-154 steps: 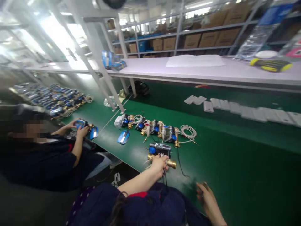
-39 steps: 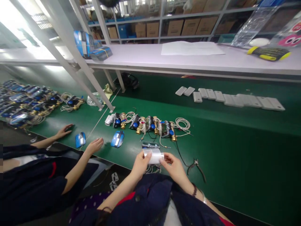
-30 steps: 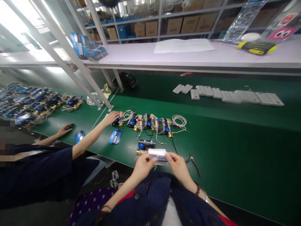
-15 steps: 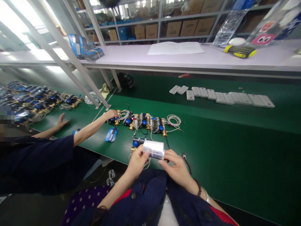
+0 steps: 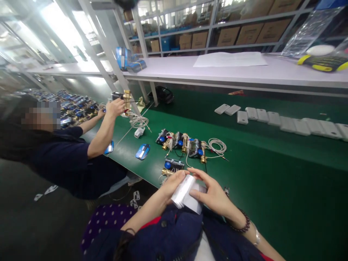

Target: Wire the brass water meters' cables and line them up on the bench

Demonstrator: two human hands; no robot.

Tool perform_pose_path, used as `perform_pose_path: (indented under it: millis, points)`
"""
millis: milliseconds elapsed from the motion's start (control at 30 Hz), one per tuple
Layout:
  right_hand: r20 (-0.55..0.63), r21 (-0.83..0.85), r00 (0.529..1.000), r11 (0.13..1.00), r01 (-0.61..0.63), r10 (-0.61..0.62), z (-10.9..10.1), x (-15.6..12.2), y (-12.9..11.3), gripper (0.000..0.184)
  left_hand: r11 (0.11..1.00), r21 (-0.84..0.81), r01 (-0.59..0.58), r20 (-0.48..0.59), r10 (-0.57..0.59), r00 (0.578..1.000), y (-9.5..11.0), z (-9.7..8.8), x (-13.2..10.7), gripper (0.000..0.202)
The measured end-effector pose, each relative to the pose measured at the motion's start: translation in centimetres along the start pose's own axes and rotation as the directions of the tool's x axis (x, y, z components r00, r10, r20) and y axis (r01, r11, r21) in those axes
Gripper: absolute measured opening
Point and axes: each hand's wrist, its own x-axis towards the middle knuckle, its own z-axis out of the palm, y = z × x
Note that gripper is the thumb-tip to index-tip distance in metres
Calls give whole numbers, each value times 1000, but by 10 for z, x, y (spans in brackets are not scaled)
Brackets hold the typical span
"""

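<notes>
Both my hands hold a white roll of labels (image 5: pixel 184 191) just above my lap at the near edge of the green bench (image 5: pixel 272 188). My left hand (image 5: pixel 174 183) grips the roll's left side. My right hand (image 5: pixel 210 192) pinches the loose white strip hanging from it. Just beyond my hands lies one brass-and-blue meter (image 5: pixel 172 166) with wires. Behind it is a row of similar meters (image 5: pixel 182 142) beside a coil of white cable (image 5: pixel 216 146).
A co-worker on my left lifts a brass meter (image 5: pixel 123 99) in a raised hand. A blue cover (image 5: pixel 143 151) lies between us. White plastic covers (image 5: pixel 282 123) line the far bench. Above them a white shelf (image 5: pixel 244 70) carries paper and a yellow-black tool (image 5: pixel 320 62). Pliers are mostly hidden behind my right hand.
The roll has tilted and dropped lower towards my lap, with a strip now hanging from it. The co-worker has taken a meter from the row's left end and lifted it away.
</notes>
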Motion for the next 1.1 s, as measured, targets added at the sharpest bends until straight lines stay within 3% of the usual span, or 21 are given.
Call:
perform_pose_path:
  millis: [100, 200, 300, 467, 567, 700, 967, 1100]
  points:
    - [-186, 8, 982, 1000, -17, 19, 4, -2, 4, 43, 994, -99, 34, -18, -36, 999, 4, 2, -6, 69]
    - [-345, -145, 935, 989, 31, -80, 7, -3, 1, 32, 990, -25, -136, -7, 136, 991, 12, 4, -12, 67]
    - [-329, -260, 916, 954, 147, -231, 7, -4, -5, 28, 930, 221, -295, -3, 303, 953, 18, 6, -16, 57]
    - [-370, -416, 846, 883, 219, -384, -1, 0, -9, 27, 826, 429, -367, -10, 410, 912, 24, 4, -19, 39]
    - [-314, -407, 871, 882, 236, -378, -2, 4, -7, 18, 793, 479, -376, -1, 429, 903, 25, 2, -18, 35]
    - [-342, -329, 887, 924, 198, -312, 2, 6, -3, 16, 789, 489, -371, -35, 443, 896, 21, 0, -15, 33]
    - [-449, -315, 861, 944, 100, -241, 1, 9, 25, 32, 842, 443, -307, -108, 390, 914, 2, -1, -5, 33]
    - [-427, -375, 862, 921, 106, -273, -2, 15, 29, 40, 819, 454, -352, -134, 453, 882, 1, 2, -4, 32]
